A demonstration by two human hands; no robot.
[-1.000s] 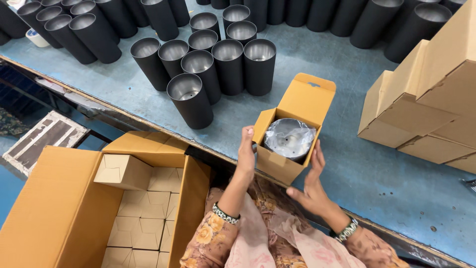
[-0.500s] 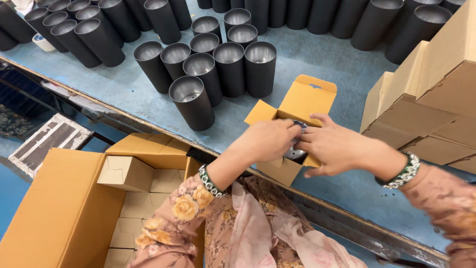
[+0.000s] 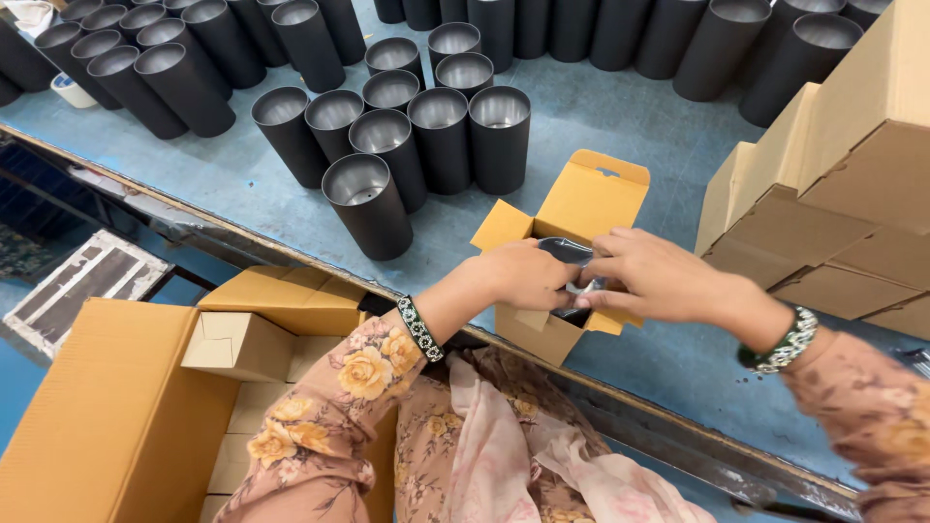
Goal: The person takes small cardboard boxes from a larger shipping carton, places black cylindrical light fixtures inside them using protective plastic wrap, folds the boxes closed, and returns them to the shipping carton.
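A small open cardboard box (image 3: pixel 542 334) stands at the near edge of the blue table (image 3: pixel 620 107), its lid flap (image 3: pixel 593 199) raised. Inside it sits a plastic-wrapped dark cylinder (image 3: pixel 565 252), mostly covered by my hands. My left hand (image 3: pixel 523 274) rests on the box's left side, fingers curled over the wrapped item. From the right, my right hand (image 3: pixel 649 274) reaches over the opening, its fingertips pinching the plastic wrap (image 3: pixel 591 288) at the top.
Several black metal cylinders (image 3: pixel 407 136) stand open-topped behind the box. Flat and folded cardboard boxes (image 3: pixel 833 213) pile up at the right. A large open carton (image 3: pixel 107 407) holding small closed boxes (image 3: pixel 237 344) sits at lower left, below the table edge.
Both hands moved from the box's outer sides to over its opening, covering the wrapped cylinder. Over the last half second they stayed there, working the wrap.
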